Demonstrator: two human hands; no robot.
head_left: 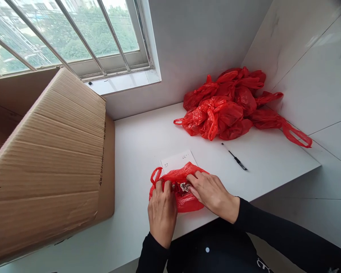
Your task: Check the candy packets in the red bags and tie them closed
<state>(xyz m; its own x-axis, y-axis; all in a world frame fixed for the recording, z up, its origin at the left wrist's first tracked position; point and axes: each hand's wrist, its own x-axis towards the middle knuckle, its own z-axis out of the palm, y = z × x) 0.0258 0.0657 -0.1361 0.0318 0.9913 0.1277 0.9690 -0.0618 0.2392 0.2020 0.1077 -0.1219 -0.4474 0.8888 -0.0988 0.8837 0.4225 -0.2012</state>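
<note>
Bag (189, 205), near edge of tabletop (136, 151), packet (184, 188) showing inside. L hand (161, 208) left, R hand (211, 192) right, both touching; can't tell if either grip's clenched. Est.: light, soft, slippery film; best hold, left loop (152, 178).

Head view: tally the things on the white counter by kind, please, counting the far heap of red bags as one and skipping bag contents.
Near red bag: 1
Heap of red bags: 1
Pen: 1
White paper, partly covered: 1
Cardboard box: 1
Total: 5
</note>
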